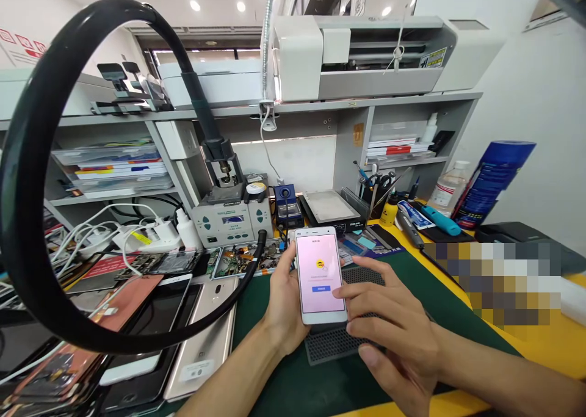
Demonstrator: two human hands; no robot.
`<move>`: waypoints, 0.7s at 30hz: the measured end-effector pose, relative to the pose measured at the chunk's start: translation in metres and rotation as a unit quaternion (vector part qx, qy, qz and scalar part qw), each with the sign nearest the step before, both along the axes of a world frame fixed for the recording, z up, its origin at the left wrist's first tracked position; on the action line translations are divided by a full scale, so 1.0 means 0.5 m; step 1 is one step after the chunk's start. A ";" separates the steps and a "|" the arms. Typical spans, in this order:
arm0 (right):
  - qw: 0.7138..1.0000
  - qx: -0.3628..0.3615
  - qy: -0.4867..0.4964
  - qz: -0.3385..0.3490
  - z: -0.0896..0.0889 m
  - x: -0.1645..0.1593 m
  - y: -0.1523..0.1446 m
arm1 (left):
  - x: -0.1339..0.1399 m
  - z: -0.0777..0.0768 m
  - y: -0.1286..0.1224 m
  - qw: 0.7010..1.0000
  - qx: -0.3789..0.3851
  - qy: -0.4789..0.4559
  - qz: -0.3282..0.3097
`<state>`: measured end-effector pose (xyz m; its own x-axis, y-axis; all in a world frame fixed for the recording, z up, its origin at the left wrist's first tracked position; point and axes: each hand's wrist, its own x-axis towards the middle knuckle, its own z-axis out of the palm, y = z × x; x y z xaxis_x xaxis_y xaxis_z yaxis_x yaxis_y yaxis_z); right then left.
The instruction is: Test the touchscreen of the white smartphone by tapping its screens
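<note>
A white smartphone (321, 304) is held upright in my left hand (284, 301), screen towards me. Its lit screen is pink, with a yellow round icon, small text and a blue button. My left fingers wrap behind the phone and are mostly hidden by it. My right hand (394, 319) hovers at the phone's right edge with fingers spread, the index fingertip by the blue button; whether it touches the glass I cannot tell. Beneath the hands lie a dark perforated pad (320, 347) and a green mat (265, 374).
A hot-air rework station (231, 221) with a thick black hose (27, 221) looping across the left stands behind. Several phones and parts, including a gold phone (204, 331), lie at left. A flat heating plate (332, 206), tool holder (378, 191), bottle (448, 188) and blue can (494, 179) stand at right.
</note>
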<state>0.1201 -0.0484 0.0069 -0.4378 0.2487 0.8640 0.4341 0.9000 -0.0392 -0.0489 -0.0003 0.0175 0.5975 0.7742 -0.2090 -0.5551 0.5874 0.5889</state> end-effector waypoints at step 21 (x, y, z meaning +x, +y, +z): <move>0.995 -0.007 -0.057 0.085 -0.041 -0.024 0.008 | 0.007 -0.007 0.003 1.000 -0.004 0.013 0.026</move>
